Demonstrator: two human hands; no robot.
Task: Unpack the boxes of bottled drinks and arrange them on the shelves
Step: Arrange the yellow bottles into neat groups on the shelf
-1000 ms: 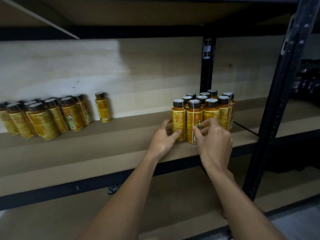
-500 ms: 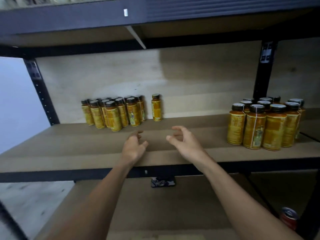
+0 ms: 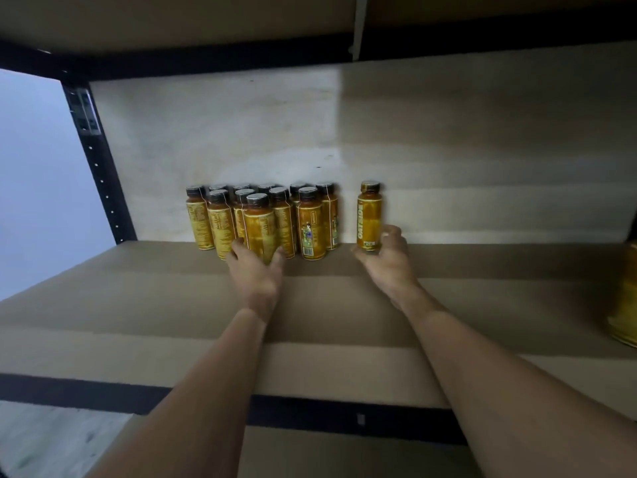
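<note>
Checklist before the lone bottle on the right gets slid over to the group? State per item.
1. Right hand grips the lone bottle low, near its base: ok.
2. Lone bottle upright on the shelf: ok.
3. Shelf strip between the lone bottle and the cluster free of things: ok.
4. Left hand holds the front bottle of the cluster at its base: ok.
5. Visible cluster bottles upright: ok.
6. Caps on; screwed tight: cannot tell.
</note>
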